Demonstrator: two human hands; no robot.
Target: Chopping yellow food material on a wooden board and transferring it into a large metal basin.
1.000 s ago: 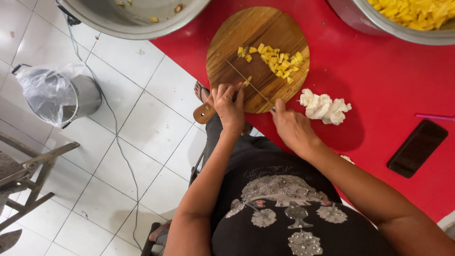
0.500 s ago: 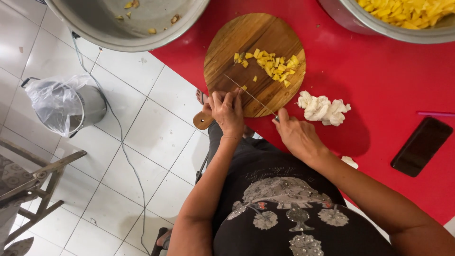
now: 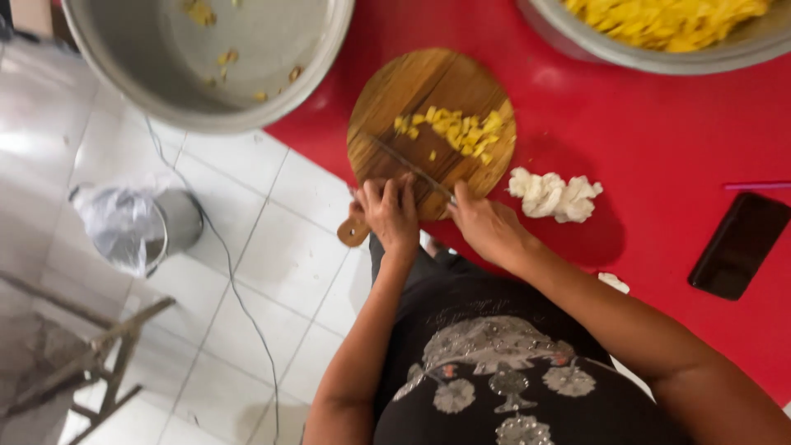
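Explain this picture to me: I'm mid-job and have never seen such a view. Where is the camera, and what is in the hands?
There is no machine here: a person works with two bare hands, and the one camera sits on their head, looking down over their chest.

A red table bears a round wooden board with yellow diced bits on it. The right hand holds a knife whose blade lies across the board. The left hand rests on the board's near edge, by its handle.

Also on the table: a white lump, a dark phone, a nearly empty metal basin and a bowl of more yellow pieces. On the tiled floor stands a bin lined with a bag.
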